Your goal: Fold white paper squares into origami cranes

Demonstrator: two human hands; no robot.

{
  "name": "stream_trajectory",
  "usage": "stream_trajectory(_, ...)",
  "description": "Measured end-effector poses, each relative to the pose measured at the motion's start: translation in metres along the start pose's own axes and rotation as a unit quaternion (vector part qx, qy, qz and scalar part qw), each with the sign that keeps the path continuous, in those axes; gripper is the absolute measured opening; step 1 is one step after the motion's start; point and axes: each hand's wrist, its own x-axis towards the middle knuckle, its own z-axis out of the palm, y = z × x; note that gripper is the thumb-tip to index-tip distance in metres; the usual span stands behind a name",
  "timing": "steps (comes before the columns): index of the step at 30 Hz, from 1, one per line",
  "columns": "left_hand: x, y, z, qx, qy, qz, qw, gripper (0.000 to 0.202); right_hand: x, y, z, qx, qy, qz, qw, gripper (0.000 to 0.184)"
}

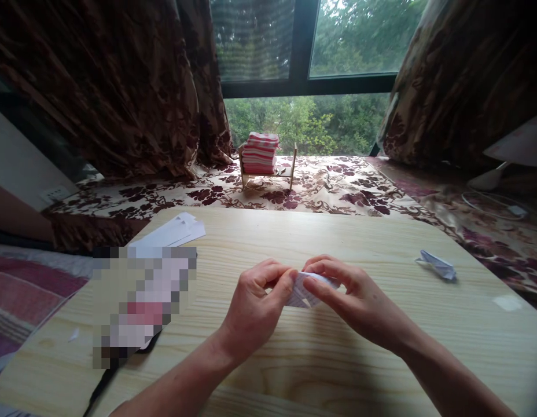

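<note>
The left hand [260, 295] and the right hand [349, 284] hold a small folded paper [300, 296] over the counter [268, 243]. The left fingers are clamped on its left end; the right thumb and fingers pinch its right side. The step in hand seems to be folding, and the next move probably calls for matched edges and a firm press. Relative to this paper, a folded piece [437, 265] lies well apart rightward, and white strips [168, 230] lie beyond, leftward. Directly beyond it, bare surface reaches the far edge, giving free room.
</note>
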Motion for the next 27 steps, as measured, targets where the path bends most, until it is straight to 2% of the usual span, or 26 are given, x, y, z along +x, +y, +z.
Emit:
stream_trajectory(9,0.0,-0.001,-0.001,-0.007,-0.005,-0.005,1.0,0.021,0.001,0.005,0.0,0.025,0.021,-0.013,0.999,0.023)
stream_trajectory(19,0.002,-0.001,0.0,-0.018,0.043,-0.023,0.999,0.022,0.005,0.005,-0.006,0.003,0.032,-0.02,0.999,0.031)
stream_trajectory(21,0.005,-0.004,-0.001,-0.026,0.065,-0.032,0.997,0.022,0.007,0.012,-0.013,0.003,0.046,-0.007,0.999,0.031)
stream_trajectory(23,0.01,-0.009,-0.004,-0.05,0.116,-0.048,0.991,0.019,0.009,0.019,-0.02,0.012,0.092,0.021,0.995,0.029)
stream_trajectory(26,0.017,-0.016,-0.006,-0.161,0.224,-0.103,0.956,0.017,0.009,0.023,-0.02,0.053,0.206,0.069,0.975,0.032)
stream_trajectory(27,0.019,-0.017,-0.005,-0.208,0.233,-0.129,0.941,0.017,0.009,0.021,-0.016,0.076,0.181,0.074,0.978,0.036)
